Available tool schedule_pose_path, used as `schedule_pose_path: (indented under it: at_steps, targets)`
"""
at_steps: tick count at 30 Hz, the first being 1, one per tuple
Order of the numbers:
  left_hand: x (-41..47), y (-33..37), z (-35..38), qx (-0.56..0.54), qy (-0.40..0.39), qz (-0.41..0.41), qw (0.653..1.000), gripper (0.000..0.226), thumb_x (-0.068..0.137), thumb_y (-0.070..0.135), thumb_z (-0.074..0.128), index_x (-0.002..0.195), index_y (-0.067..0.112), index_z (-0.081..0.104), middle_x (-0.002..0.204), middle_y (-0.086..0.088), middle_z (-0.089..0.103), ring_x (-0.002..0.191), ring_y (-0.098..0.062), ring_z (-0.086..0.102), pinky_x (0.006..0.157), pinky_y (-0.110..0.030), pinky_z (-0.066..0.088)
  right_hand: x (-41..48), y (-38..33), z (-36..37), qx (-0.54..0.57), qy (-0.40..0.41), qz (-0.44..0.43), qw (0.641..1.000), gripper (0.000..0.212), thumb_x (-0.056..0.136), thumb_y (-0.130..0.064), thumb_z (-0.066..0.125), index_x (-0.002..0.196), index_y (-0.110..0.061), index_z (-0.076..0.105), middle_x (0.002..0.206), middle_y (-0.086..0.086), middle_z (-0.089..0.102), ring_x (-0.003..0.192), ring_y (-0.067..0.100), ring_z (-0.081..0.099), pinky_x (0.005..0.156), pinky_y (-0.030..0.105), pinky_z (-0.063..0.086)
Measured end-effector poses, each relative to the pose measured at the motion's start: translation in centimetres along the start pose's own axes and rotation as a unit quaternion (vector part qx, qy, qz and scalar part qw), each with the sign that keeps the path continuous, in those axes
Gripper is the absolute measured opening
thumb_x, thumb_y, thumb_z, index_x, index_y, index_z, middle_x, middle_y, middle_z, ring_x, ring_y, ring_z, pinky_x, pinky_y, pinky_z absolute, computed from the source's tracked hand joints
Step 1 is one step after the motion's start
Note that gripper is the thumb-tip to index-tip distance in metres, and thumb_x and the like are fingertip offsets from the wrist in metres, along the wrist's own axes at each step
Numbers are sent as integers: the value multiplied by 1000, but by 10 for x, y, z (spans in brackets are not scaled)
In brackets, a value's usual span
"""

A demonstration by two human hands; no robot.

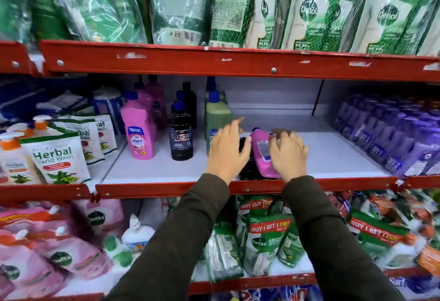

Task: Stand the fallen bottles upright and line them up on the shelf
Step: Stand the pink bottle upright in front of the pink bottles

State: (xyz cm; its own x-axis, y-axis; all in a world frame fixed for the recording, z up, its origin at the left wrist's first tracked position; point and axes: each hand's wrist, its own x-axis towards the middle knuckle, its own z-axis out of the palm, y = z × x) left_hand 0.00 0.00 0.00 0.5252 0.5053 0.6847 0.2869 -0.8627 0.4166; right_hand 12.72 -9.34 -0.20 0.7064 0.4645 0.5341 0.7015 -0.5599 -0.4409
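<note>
A pink bottle (260,155) lies on its side on the white middle shelf (333,155), cap pointing to the back. A dark bottle (247,169) lies beside it on the left, mostly hidden. My left hand (226,150) hovers over the dark bottle with its fingers spread. My right hand (288,155) is at the pink bottle's right side, fingers apart and thumb against it. To the left stand rows of upright bottles: pink ones (139,131), black Bactin ones (181,138) and green ones (217,117).
Purple bottles (390,138) fill the right end of the shelf. Herbal hand wash pouches (57,160) stand at the left. Red shelf rails (166,62) run above and below. Green refill packs hang overhead, and more pouches sit on the lower shelf.
</note>
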Motion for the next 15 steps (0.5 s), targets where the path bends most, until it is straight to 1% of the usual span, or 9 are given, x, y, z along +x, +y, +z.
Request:
schedule_pose_path:
  at_steps: [2, 4, 6, 7, 9, 11, 14, 15]
  targets:
    - [6, 3, 18, -39, -73, -76, 994, 47, 97, 40, 49, 136, 14, 51, 118, -12, 63, 109, -33, 60, 92, -44, 49, 7, 10, 5, -22, -85, 62, 994, 41, 98, -37, 38, 120, -12, 62, 125, 20, 57, 120, 39, 50, 98, 46, 36]
    - [9, 4, 36, -35, -143, -152, 977, 42, 97, 42, 50, 124, 12, 62, 121, -16, 62, 109, -37, 61, 90, -42, 50, 12, 22, 13, -46, -164, 94, 981, 46, 98, -43, 36, 126, -14, 59, 128, 22, 56, 123, 40, 48, 100, 46, 37]
    - [10, 4, 52, -46, -186, -199, 961, 43, 98, 44, 48, 116, 10, 67, 120, -19, 63, 108, -39, 62, 90, -40, 50, 14, 29, 20, -51, -193, 101, 975, 54, 97, -50, 36, 126, -12, 61, 129, 23, 57, 123, 41, 49, 101, 47, 37]
    - [11, 3, 60, -61, -198, -213, 955, 44, 98, 45, 47, 116, 10, 68, 121, -20, 64, 109, -39, 63, 92, -40, 50, 16, 33, 23, -42, -192, 103, 975, 56, 96, -54, 37, 124, -12, 62, 128, 22, 58, 122, 41, 51, 102, 47, 38]
    - [11, 4, 70, -88, -203, -230, 948, 45, 98, 44, 47, 120, 11, 69, 125, -20, 64, 113, -37, 62, 97, -39, 50, 21, 39, 25, 9, -194, 120, 974, 58, 94, -59, 43, 123, -14, 66, 126, 20, 63, 120, 40, 56, 102, 45, 44]
    - [10, 6, 77, -113, -185, -250, 944, 45, 98, 45, 49, 121, 12, 70, 126, -18, 65, 114, -36, 62, 99, -40, 50, 23, 45, 24, 93, -197, 148, 965, 55, 91, -57, 53, 122, -14, 68, 123, 18, 68, 116, 38, 61, 100, 45, 49]
    - [5, 7, 82, -171, -157, -273, 934, 43, 96, 45, 55, 124, 16, 69, 126, -12, 70, 113, -32, 65, 99, -41, 52, 22, 50, 22, 209, -178, 166, 947, 49, 88, -44, 67, 124, -10, 68, 122, 16, 71, 112, 33, 66, 96, 41, 53]
    - [3, 7, 81, -203, -145, -281, 927, 43, 95, 44, 57, 128, 18, 67, 126, -10, 71, 113, -30, 66, 99, -41, 53, 20, 50, 20, 260, -171, 174, 934, 48, 87, -38, 70, 125, -10, 67, 123, 15, 71, 110, 32, 67, 95, 39, 54]
